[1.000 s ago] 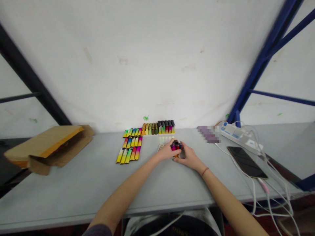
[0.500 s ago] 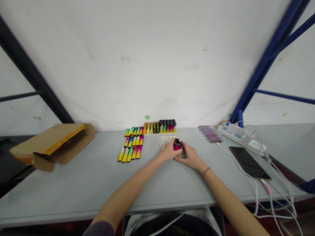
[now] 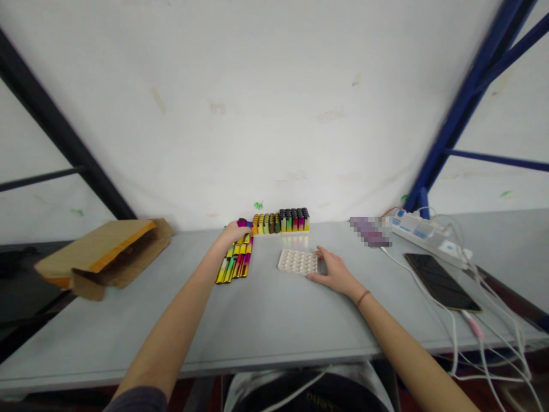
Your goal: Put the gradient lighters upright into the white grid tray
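Note:
My left hand (image 3: 234, 233) reaches to the far end of the rows of flat-lying coloured lighters (image 3: 235, 264), closed on a lighter with a pink end (image 3: 242, 222). My right hand (image 3: 332, 271) rests with fingers spread on the right edge of a white tray with round holes (image 3: 297, 261), which lies on the grey table (image 3: 257, 320). A row of upright lighters (image 3: 283, 221) stands at the back by the wall, just right of my left hand.
A brown cardboard box (image 3: 100, 254) lies on its side at the left. At the right are a dark phone (image 3: 441, 281), a white power strip (image 3: 429, 234) and loose white cables (image 3: 480, 343). A blue frame post (image 3: 454, 120) rises at the back right.
My left hand left the middle, where both hands held a bunch of lighters over the tray, and moved left and back to the lighter rows. The tray now shows bare; my right hand stays by it.

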Available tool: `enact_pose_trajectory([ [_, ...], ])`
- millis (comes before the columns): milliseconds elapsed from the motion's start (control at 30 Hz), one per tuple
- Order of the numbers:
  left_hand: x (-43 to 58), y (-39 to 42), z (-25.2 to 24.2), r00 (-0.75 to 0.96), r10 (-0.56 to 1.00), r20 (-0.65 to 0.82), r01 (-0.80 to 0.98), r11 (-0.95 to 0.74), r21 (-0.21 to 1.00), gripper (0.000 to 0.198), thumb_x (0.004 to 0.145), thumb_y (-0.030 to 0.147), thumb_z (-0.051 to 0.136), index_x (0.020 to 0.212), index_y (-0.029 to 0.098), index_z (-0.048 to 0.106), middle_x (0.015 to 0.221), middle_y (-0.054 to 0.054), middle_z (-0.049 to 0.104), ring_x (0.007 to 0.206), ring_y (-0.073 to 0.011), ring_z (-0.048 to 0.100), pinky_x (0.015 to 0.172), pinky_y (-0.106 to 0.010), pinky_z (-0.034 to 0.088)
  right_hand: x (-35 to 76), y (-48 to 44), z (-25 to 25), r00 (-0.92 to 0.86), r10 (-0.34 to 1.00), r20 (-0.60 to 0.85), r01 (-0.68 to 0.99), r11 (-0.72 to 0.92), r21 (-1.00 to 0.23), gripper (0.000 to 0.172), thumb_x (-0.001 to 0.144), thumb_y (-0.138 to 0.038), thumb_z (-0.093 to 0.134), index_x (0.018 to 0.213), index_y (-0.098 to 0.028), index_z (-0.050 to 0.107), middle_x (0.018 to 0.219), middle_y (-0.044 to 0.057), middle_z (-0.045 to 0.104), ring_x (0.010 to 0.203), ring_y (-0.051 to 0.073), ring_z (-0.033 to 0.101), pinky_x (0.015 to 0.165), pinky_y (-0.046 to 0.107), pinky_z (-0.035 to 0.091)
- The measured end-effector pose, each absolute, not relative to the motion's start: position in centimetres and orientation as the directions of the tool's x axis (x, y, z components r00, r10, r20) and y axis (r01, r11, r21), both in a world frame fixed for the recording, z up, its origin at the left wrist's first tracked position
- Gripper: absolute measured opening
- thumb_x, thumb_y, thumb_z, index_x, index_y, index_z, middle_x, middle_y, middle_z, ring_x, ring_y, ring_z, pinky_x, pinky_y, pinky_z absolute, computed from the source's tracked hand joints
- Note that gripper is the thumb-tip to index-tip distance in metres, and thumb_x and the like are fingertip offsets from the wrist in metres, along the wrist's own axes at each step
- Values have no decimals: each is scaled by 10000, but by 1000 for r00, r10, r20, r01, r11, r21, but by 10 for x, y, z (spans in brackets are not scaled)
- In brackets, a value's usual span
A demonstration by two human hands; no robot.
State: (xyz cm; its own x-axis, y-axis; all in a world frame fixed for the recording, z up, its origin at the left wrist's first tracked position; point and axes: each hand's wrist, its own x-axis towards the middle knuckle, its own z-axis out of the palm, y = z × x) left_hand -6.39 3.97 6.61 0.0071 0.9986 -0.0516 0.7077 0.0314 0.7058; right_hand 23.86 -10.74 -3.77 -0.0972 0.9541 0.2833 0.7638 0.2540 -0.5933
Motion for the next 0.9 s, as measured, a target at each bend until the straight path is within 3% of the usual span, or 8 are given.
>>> enact_pose_trajectory([
  [133, -96, 56, 62, -100, 989, -113, 894, 139, 427, 183, 674, 244, 645, 809, 124, 673, 786, -91, 725, 763, -221, 681, 555, -236, 476, 238, -108, -36, -103, 956, 273, 770, 251, -586, 831, 745, -432, 741, 1432, -169, 355, 1335, 165, 584, 1229, 311, 542, 1063, 506, 357],
  [300, -82, 65, 54, -59, 987, -151, 963, 96, 252, 275, 616, 250, 684, 862, 129, 707, 822, -118, 742, 774, -249, 695, 583, -254, 499, 238, -108, -37, -101, 955, 279, 777, 251, -578, 821, 749, -440, 734, 1430, -176, 360, 1319, 163, 592, 1209, 314, 552, 1047, 512, 364],
  [500, -73, 76, 45, -26, 989, -148, 982, 53, 183, 373, 636, 328, 708, 964, 150, 711, 970, -117, 749, 832, -233, 700, 641, -247, 513, 238, -109, -36, -110, 949, 294, 780, 266, -566, 804, 754, -441, 732, 1425, -180, 373, 1322, 169, 589, 1224, 318, 545, 1048, 501, 369],
  [700, -82, 70, 48, -51, 992, -113, 976, 73, 204, 410, 664, 400, 724, 1005, 172, 709, 954, -108, 752, 869, -261, 699, 642, -259, 508, 238, -109, -36, -114, 948, 296, 778, 271, -567, 797, 761, -460, 726, 1427, -190, 379, 1323, 164, 587, 1222, 321, 544, 1043, 502, 375],
  [900, -86, 58, 57, -87, 987, -135, 991, 100, 88, 398, 770, 437, 638, 1034, 144, 690, 1045, -142, 736, 895, -263, 703, 671, -260, 489, 238, -109, -35, -114, 954, 277, 787, 257, -561, 796, 760, -444, 727, 1418, -158, 383, 1336, 174, 579, 1231, 325, 536, 1054, 502, 369],
])
